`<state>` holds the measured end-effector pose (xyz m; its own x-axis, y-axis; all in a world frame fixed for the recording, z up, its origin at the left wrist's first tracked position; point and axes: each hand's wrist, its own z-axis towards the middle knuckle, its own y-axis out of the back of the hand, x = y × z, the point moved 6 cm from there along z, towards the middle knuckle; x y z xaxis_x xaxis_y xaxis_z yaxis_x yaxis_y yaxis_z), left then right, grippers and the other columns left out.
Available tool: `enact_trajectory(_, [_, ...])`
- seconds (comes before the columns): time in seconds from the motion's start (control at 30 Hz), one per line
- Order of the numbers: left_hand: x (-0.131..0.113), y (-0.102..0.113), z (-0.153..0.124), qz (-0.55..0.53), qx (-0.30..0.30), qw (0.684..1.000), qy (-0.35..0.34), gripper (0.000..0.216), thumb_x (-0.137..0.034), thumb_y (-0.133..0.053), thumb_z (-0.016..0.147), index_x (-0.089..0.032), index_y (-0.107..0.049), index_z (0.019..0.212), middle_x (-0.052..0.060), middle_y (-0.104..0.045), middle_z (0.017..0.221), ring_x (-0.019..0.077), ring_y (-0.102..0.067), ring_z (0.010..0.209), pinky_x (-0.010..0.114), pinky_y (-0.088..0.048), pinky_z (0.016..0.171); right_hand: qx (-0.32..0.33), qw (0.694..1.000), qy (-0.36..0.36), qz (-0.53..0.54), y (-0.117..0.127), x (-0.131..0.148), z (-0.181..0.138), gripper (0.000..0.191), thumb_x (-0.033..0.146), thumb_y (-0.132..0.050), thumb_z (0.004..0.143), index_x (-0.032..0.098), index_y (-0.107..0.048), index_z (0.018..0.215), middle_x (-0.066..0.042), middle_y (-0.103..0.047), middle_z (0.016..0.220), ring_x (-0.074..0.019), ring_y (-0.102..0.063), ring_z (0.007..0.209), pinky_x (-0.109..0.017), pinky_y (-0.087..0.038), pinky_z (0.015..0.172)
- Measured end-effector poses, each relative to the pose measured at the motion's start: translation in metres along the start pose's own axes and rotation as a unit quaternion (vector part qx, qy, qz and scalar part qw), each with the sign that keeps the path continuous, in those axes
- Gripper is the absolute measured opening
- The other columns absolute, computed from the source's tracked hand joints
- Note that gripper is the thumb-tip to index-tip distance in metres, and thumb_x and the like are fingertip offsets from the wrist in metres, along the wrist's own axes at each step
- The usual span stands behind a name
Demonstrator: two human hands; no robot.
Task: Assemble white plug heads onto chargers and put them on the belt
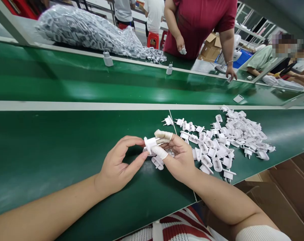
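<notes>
My left hand and my right hand meet over the green table, both pinching one small white plug part with metal prongs. The left thumb and forefinger close on its left side. My right thumb and forefinger wear white finger cots and grip its right side. Another white plug part lies on the table just below the fingers. To the right of my right hand spreads a pile of white plug parts.
A green conveyor belt runs behind the table, carrying two upright white parts. A clear bag of white parts sits at the far side. A person in a red shirt stands opposite. Cardboard boxes are at lower right.
</notes>
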<state>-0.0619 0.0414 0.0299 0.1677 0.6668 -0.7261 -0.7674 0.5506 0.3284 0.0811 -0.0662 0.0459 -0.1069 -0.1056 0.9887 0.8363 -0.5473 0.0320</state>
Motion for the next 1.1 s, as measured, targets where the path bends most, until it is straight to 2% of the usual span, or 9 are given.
enact_trajectory(0.13, [0.001, 0.001, 0.0, -0.001, 0.001, 1.0, 0.01, 0.019, -0.015, -0.062, 0.103, -0.024, -0.063, 0.12, 0.002, -0.071, 0.11, 0.0171, -0.07, 0.1, 0.029, -0.056, 0.09, 0.015, 1.0, 0.014, -0.01, -0.001, 0.001, -0.001, 0.039, 0.039, -0.083, 0.089, 0.025, -0.072, 0.124, -0.005, -0.08, 0.112, -0.0201, -0.076, 0.096, -0.044, -0.065, 0.097])
enact_trajectory(0.27, [0.003, 0.001, 0.0, -0.007, 0.003, 1.0, 0.03, 0.017, -0.016, -0.059, 0.105, -0.024, -0.063, 0.119, 0.002, -0.071, 0.109, 0.0168, -0.07, 0.099, 0.028, -0.056, 0.088, 0.024, 1.0, 0.013, -0.006, -0.003, 0.0, -0.001, 0.046, 0.039, -0.089, 0.085, 0.026, -0.072, 0.126, -0.006, -0.079, 0.114, -0.0202, -0.076, 0.096, -0.043, -0.065, 0.095])
enact_trajectory(0.4, [0.002, 0.002, 0.0, -0.015, 0.009, 0.999, 0.03, 0.017, -0.016, -0.057, 0.105, -0.023, -0.063, 0.119, 0.002, -0.07, 0.108, 0.016, -0.069, 0.097, 0.027, -0.056, 0.087, 0.023, 0.999, 0.028, -0.006, -0.002, -0.001, -0.002, 0.046, 0.038, -0.09, 0.084, 0.026, -0.073, 0.125, -0.006, -0.079, 0.113, -0.02, -0.076, 0.096, -0.041, -0.065, 0.093])
enact_trajectory(0.6, [0.002, 0.002, 0.001, -0.019, 0.023, 0.998, 0.053, 0.016, -0.017, -0.055, 0.106, -0.026, -0.063, 0.118, -0.001, -0.07, 0.105, 0.0135, -0.068, 0.093, 0.023, -0.055, 0.085, 0.036, 0.996, 0.077, -0.008, -0.001, -0.001, -0.001, 0.047, 0.036, -0.092, 0.083, 0.024, -0.074, 0.124, -0.006, -0.081, 0.112, -0.0196, -0.078, 0.096, -0.036, -0.065, 0.09])
enact_trajectory(0.77, [0.004, 0.003, 0.0, -0.022, 0.048, 0.997, 0.063, 0.017, -0.022, -0.051, 0.11, -0.028, -0.064, 0.118, -0.002, -0.071, 0.104, 0.0132, -0.068, 0.091, 0.021, -0.055, 0.083, 0.027, 0.995, 0.092, -0.041, -0.001, 0.001, -0.002, 0.041, 0.035, -0.085, 0.089, 0.024, -0.073, 0.126, -0.006, -0.081, 0.112, -0.0188, -0.078, 0.094, -0.036, -0.066, 0.09])
enact_trajectory(0.83, [0.006, 0.003, -0.002, -0.03, 0.061, 0.996, 0.062, 0.018, -0.027, -0.049, 0.111, -0.029, -0.065, 0.12, -0.001, -0.071, 0.106, 0.0147, -0.07, 0.093, 0.023, -0.056, 0.085, 0.024, 0.991, 0.119, -0.052, -0.002, 0.005, -0.004, 0.034, 0.033, -0.078, 0.095, 0.023, -0.073, 0.127, -0.006, -0.08, 0.112, -0.0179, -0.077, 0.093, -0.034, -0.066, 0.087])
enact_trajectory(0.97, [0.021, 0.002, -0.01, -0.01, 0.067, 0.993, 0.101, 0.022, -0.044, -0.063, 0.104, -0.03, -0.066, 0.121, 0.001, -0.073, 0.108, 0.019, -0.072, 0.096, 0.026, -0.059, 0.085, 0.036, 0.968, 0.203, -0.143, -0.004, 0.014, -0.011, 0.022, 0.027, -0.067, 0.102, 0.02, -0.073, 0.122, -0.008, -0.076, 0.109, -0.0168, -0.071, 0.089, -0.033, -0.062, 0.084])
enact_trajectory(1.1, [0.031, 0.001, -0.02, -0.002, 0.054, 0.99, 0.129, 0.032, -0.048, -0.064, 0.102, -0.032, -0.065, 0.13, 0.004, -0.072, 0.118, 0.023, -0.074, 0.099, 0.032, -0.063, 0.085, 0.073, 0.919, 0.233, -0.311, -0.011, 0.009, -0.013, 0.016, 0.026, -0.061, 0.104, 0.016, -0.07, 0.114, -0.008, -0.069, 0.096, -0.0204, -0.065, 0.094, -0.036, -0.057, 0.09])
